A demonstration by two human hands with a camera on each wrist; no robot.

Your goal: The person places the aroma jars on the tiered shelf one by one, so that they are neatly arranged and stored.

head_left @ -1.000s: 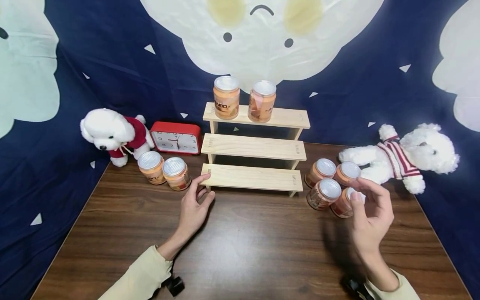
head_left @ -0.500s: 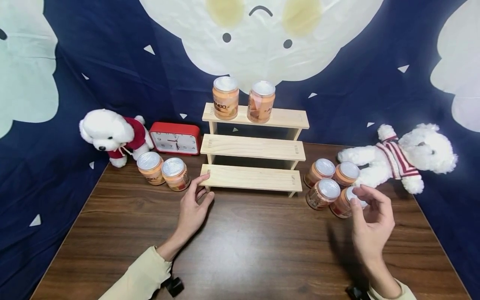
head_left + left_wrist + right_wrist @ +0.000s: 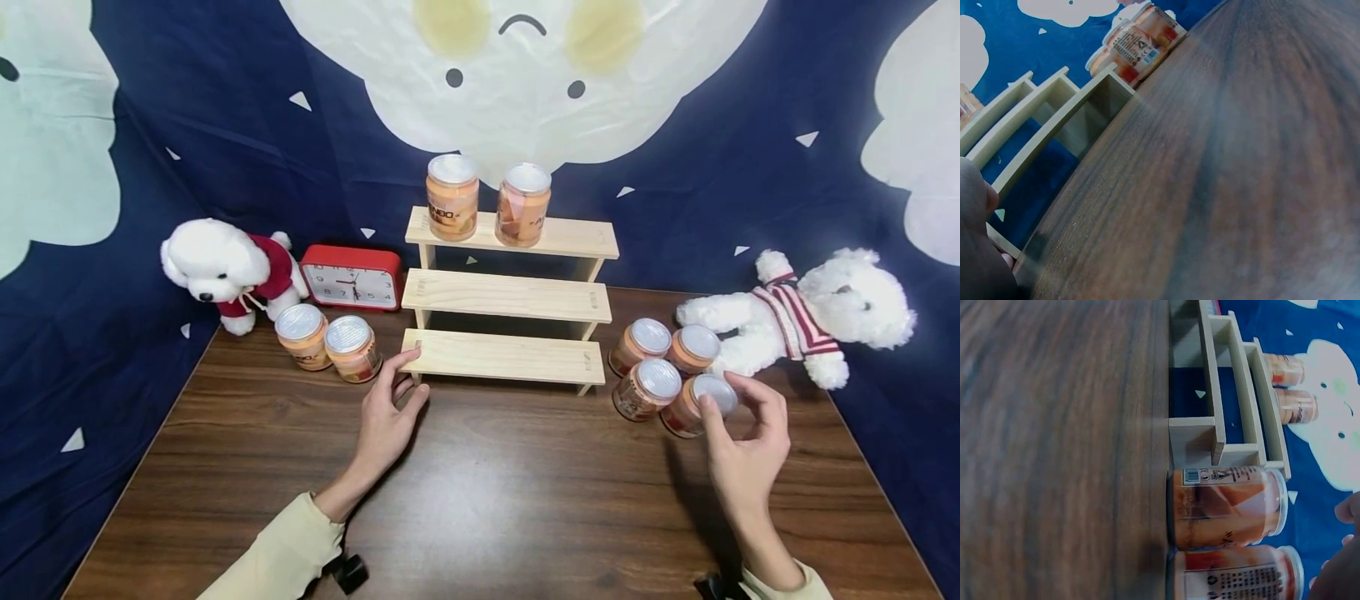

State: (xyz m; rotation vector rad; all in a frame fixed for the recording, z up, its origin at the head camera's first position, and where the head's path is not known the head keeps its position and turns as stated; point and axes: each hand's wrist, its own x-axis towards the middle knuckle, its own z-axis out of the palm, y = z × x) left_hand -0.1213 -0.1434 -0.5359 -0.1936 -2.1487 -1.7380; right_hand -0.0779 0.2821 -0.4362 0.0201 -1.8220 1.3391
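A three-tier wooden display rack [image 3: 506,293] stands at the table's middle. My left hand [image 3: 386,425] holds the left end of its lowest step, index finger on top and thumb by the front leg. In the left wrist view, fingertips [image 3: 991,197] show at that end. Several orange jars with silver lids stand grouped right of the rack. My right hand [image 3: 750,450] hovers over the front right jar [image 3: 688,414], thumb and index finger spread about its lid. The right wrist view shows that hand [image 3: 1341,562] just off the lids, with a jar [image 3: 1229,506] beside the rack.
Two jars [image 3: 452,200] stand on the top step, and two more jars [image 3: 352,354] left of the rack. A red clock [image 3: 352,279] and a white plush dog [image 3: 225,271] sit behind those. A striped-shirt plush toy [image 3: 802,312] lies at the right.
My right hand has lowered and shifted slightly right, so its thumb and index finger now frame the front right jar's lid. The left hand and the jars keep their places.
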